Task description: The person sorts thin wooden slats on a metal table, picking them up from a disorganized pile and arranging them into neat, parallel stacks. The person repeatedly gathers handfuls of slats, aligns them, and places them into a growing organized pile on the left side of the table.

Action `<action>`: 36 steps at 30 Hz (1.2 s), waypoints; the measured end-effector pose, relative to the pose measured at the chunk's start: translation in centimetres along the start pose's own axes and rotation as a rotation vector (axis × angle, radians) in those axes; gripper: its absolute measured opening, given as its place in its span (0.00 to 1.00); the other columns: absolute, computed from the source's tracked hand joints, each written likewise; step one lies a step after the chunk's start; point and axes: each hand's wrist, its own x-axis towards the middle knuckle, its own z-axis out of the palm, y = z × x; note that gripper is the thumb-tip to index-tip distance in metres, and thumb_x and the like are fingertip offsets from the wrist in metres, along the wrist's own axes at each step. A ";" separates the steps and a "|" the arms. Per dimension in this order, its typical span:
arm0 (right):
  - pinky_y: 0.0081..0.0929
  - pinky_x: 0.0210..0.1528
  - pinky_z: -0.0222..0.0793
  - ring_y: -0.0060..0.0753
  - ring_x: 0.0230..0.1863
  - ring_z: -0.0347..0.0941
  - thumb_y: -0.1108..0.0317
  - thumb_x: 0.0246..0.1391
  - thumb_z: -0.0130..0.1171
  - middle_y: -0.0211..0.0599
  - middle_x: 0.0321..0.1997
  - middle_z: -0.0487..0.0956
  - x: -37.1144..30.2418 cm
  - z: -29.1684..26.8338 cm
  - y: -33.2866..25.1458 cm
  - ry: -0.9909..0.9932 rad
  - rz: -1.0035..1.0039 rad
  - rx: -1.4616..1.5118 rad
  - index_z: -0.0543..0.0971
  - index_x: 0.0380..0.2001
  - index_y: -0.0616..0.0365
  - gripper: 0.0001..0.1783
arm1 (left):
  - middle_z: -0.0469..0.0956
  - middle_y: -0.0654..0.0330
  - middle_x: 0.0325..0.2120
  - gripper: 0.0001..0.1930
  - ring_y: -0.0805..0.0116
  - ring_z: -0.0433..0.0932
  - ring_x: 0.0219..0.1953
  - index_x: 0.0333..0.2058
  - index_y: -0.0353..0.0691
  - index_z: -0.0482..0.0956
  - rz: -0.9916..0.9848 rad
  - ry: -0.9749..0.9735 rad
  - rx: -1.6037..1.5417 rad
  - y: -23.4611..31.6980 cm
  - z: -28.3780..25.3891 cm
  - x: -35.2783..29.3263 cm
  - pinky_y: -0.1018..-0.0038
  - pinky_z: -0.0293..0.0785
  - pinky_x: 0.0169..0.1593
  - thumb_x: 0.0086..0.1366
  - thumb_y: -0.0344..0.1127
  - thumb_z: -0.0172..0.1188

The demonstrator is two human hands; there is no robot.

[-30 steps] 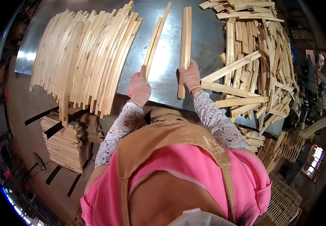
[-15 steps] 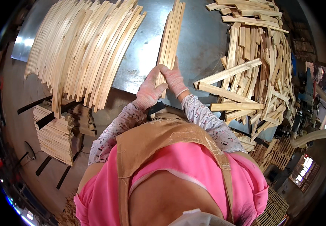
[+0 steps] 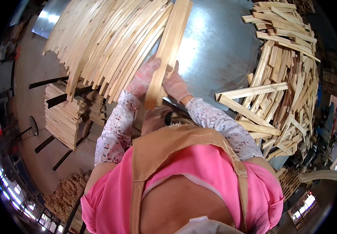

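Observation:
A few long wooden strips (image 3: 171, 37), pressed together, are in my two gloved hands, a broad pale face turned up. My left hand (image 3: 142, 78) grips their left side near the close end, fingers partly hidden behind the wood. On the right side my right hand (image 3: 176, 84) is closed around them, its thumb upright along the edge. The near end of the strips juts out toward my apron. Directly left, a wide row of wooden strips (image 3: 110, 43) lies side by side on the metal table (image 3: 215, 43), almost touching the held strips.
A jumbled heap of shorter wood pieces (image 3: 285, 78) covers the table's right side, with a few angled pieces (image 3: 250, 91) sticking out toward me. Below the table's left edge stands a stack of strips (image 3: 63, 117) by black metal bars (image 3: 61, 100). More wood (image 3: 69, 191) is piled at lower left.
The held strips have moved left toward the row and turned from narrow edges up to a broad face up. Both hands went with them, still gripping. The view has shifted slightly.

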 end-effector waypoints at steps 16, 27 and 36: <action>0.51 0.56 0.78 0.66 0.51 0.82 0.54 0.66 0.59 0.64 0.48 0.82 1.8 -8.2 12.7 0.263 -0.112 0.117 0.80 0.55 0.56 0.22 | 0.81 0.38 0.59 0.35 0.41 0.80 0.62 0.66 0.34 0.75 -0.117 0.274 0.922 -4.5 7.5 8.1 0.57 0.74 0.67 0.66 0.49 0.69; 0.53 0.53 0.80 0.62 0.50 0.84 0.44 0.75 0.41 0.61 0.50 0.86 2.6 -5.9 8.6 -0.070 -0.275 -0.241 0.78 0.60 0.58 0.31 | 0.82 0.44 0.50 0.28 0.38 0.80 0.54 0.63 0.40 0.76 0.081 0.340 1.197 -7.7 6.9 3.2 0.47 0.77 0.59 0.69 0.48 0.62; 0.50 0.59 0.76 0.62 0.55 0.81 0.50 0.69 0.56 0.54 0.53 0.86 8.0 -13.7 11.5 0.608 -0.278 0.073 0.84 0.57 0.53 0.24 | 0.80 0.40 0.53 0.36 0.36 0.80 0.54 0.65 0.40 0.74 0.129 0.364 0.949 -9.5 3.6 2.2 0.49 0.78 0.60 0.59 0.42 0.73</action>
